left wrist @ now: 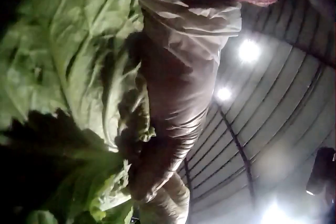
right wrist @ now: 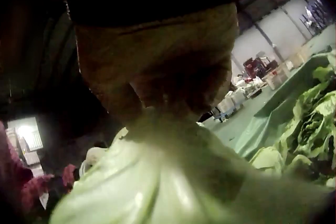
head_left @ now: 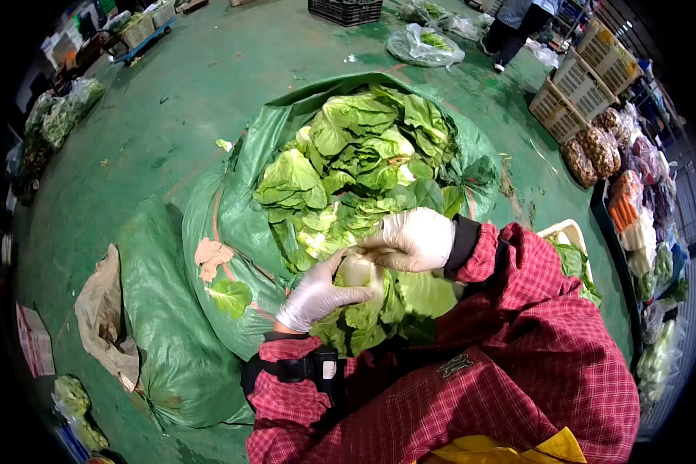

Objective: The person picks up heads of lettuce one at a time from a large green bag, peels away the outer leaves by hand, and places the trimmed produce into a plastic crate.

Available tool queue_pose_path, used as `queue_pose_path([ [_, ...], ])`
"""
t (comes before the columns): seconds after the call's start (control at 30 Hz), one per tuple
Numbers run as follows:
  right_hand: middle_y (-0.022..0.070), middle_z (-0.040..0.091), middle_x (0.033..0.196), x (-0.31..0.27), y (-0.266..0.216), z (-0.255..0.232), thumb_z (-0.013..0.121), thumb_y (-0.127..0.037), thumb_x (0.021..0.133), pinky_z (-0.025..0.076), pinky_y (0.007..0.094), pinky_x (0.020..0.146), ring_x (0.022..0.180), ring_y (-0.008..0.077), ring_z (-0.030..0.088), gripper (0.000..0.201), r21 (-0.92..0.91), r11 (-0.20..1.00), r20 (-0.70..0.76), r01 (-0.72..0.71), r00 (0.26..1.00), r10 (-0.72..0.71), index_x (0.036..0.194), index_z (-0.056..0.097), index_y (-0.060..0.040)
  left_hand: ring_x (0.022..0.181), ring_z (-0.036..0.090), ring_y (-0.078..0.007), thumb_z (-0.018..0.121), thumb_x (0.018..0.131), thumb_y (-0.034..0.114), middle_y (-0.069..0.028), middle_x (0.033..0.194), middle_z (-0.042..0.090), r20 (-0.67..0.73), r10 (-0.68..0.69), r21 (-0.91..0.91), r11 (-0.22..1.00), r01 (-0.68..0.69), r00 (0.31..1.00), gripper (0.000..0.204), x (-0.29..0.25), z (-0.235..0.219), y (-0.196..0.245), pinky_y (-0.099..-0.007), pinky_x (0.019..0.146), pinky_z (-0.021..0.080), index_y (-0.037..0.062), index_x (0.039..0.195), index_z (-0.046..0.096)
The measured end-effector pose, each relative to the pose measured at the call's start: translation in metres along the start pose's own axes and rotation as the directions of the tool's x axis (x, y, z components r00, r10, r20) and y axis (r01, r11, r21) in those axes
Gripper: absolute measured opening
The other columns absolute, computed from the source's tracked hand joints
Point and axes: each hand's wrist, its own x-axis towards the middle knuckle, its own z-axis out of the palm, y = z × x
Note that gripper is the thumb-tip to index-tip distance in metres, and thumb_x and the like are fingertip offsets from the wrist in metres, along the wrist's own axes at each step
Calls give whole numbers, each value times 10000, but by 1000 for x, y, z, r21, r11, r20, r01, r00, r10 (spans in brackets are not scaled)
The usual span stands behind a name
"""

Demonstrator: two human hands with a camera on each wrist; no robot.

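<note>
A head of leafy greens (head_left: 371,313) is held with its pale stem end (head_left: 357,272) facing up, close to the person's lap. The gloved left hand (head_left: 321,294) grips it from the left, thumb across the pale base. From the right, the gloved right hand (head_left: 416,240) pinches at the stem end with curled fingers. In the left wrist view broad leaves (left wrist: 79,61) lie beside the left hand (left wrist: 176,87). In the right wrist view a pale leaf (right wrist: 163,182) spreads below the right hand (right wrist: 163,71). Its fingertips are in shadow.
An open green sack (head_left: 243,185) of loose leafy heads (head_left: 363,147) stands just ahead. A full green sack (head_left: 166,325) lies at the left, and a pale basket (head_left: 568,232) of greens at the right. Stacked crates (head_left: 572,89) and bagged vegetables line the right side; a person (head_left: 518,27) stands far back.
</note>
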Motion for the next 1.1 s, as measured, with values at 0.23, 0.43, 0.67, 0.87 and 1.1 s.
queue_pose_path([
  [0.23,86,652,951,-4,4,17,672,-222,875,541,384,734,869,299,650,258,-23,996,-15,89,996,-90,1112,687,-122,1176,589,-278,849,717,387,-200,1290,617,98,139,156,976,-154,985,859,-5,-8,-17,-348,1004,441,-49,1363,489],
  [0.43,144,669,1064,8,61,44,623,-167,925,539,369,844,964,297,657,254,169,985,-171,-22,984,51,1161,668,-85,1250,562,-252,907,634,163,-174,1377,573,281,406,-17,908,-419,869,938,-5,-34,-9,-398,1107,401,13,1435,443],
  [0.67,174,699,1119,43,253,63,582,13,832,526,366,905,1062,264,666,357,372,747,-511,-550,551,660,1178,658,-32,1260,533,-254,908,566,274,-165,1362,553,-252,335,-638,648,-417,908,1154,-9,-34,-30,-376,1108,358,-87,1481,304],
  [0.87,237,543,1364,61,319,43,768,-254,776,466,407,1020,1224,375,563,886,-89,525,-294,-847,526,798,1518,301,-122,1276,521,-257,882,591,433,-165,1371,545,-426,261,-654,572,-494,866,1205,18,-33,-41,-377,1123,342,-97,1489,278],
  [1.1,204,549,1221,55,269,59,883,-419,598,473,495,998,1161,411,534,882,-14,480,-381,-877,448,808,1346,525,-116,1194,560,-169,965,560,334,-70,1316,594,-293,165,-578,754,-312,942,1136,23,-33,-27,-313,1070,404,-41,1462,385],
])
